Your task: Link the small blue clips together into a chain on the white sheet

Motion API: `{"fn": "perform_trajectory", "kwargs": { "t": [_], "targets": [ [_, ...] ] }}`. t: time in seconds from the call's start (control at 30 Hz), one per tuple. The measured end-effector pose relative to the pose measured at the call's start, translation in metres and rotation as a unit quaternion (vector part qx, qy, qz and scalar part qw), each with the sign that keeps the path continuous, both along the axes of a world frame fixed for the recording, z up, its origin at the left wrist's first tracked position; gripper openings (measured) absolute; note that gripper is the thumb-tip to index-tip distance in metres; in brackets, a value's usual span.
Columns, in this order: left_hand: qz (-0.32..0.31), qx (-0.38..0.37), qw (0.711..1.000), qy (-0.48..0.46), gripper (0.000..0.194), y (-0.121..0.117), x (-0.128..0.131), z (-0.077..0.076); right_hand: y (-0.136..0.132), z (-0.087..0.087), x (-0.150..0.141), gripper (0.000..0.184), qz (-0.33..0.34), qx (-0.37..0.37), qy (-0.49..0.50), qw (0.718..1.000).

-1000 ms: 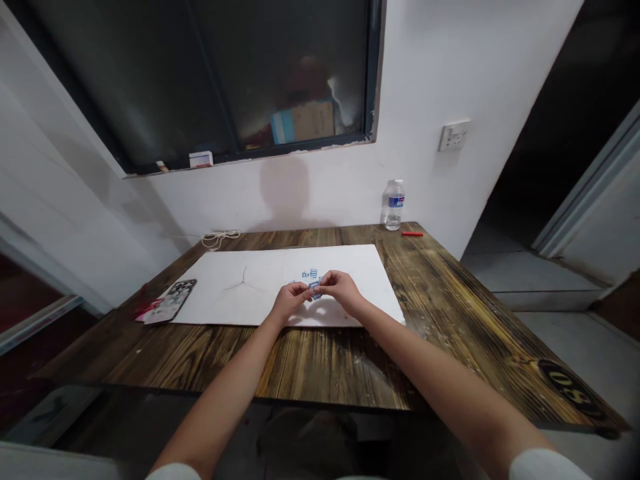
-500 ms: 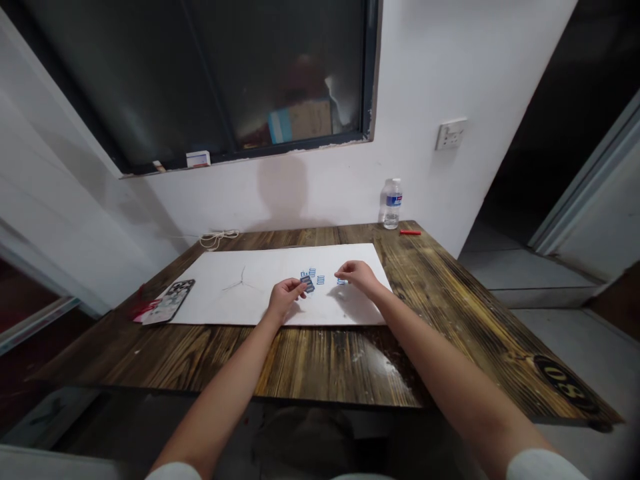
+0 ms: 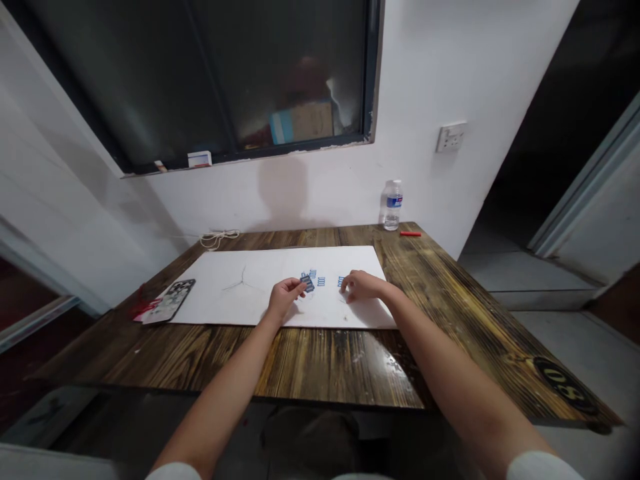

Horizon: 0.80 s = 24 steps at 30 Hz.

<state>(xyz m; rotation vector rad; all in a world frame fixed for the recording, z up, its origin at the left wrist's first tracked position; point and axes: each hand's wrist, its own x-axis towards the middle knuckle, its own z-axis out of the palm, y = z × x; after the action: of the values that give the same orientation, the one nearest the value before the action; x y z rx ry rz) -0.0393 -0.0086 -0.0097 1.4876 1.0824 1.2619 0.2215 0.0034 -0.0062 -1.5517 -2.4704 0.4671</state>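
Note:
My left hand (image 3: 284, 297) pinches a small dark grey slotted rectangle (image 3: 307, 284) between thumb and fingers, just above the white board (image 3: 280, 267). Small blue barred rectangles lie around it: one blue rectangle (image 3: 321, 281) to its right, and another (image 3: 313, 273) partly behind the grey piece. Farther right, my right hand (image 3: 364, 285) is low at the board with its fingers curled and closed. Its fingertips are beside or touching a further blue rectangle (image 3: 341, 281). Whether anything small is between these fingers cannot be made out.
A patterned phone-like slab (image 3: 173, 300) lies across the board's left end. Behind stand a water bottle (image 3: 393, 205) and a red pen-like stick (image 3: 411, 234); a white cable (image 3: 219, 238) lies at the back left. Wooden table (image 3: 320, 360) surrounds the board; the wall is behind.
My right hand has come down and slightly right, from a pinch above the blue rectangle to its side, with fingers curled more. My left hand still holds the grey rectangle in the same place.

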Motion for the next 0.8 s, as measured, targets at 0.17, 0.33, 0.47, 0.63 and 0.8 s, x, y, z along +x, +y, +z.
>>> {"fn": "perform_trajectory", "kwargs": {
  "t": [0.17,0.33,0.47,0.63,0.8],
  "targets": [
    [-0.004,0.000,1.000,0.004,0.031,-0.002,0.001,0.001,0.002,-0.004,-0.001,0.031,0.020,0.009,-0.028,0.999],
    [-0.002,0.001,1.000,0.016,0.032,-0.003,0.000,0.002,0.003,-0.008,0.000,0.022,0.044,0.020,-0.005,0.999],
    [-0.001,0.002,1.000,0.015,0.032,-0.001,0.000,0.001,0.002,-0.008,0.000,0.014,0.058,0.018,0.015,0.998],
    [0.003,0.003,1.000,0.016,0.033,-0.001,0.000,0.001,0.004,-0.009,0.000,0.032,0.033,0.026,-0.001,0.999],
    [0.001,0.002,1.000,0.015,0.032,-0.002,0.000,0.001,0.006,-0.014,0.001,0.029,0.044,0.021,-0.003,0.999]
  ]
}}
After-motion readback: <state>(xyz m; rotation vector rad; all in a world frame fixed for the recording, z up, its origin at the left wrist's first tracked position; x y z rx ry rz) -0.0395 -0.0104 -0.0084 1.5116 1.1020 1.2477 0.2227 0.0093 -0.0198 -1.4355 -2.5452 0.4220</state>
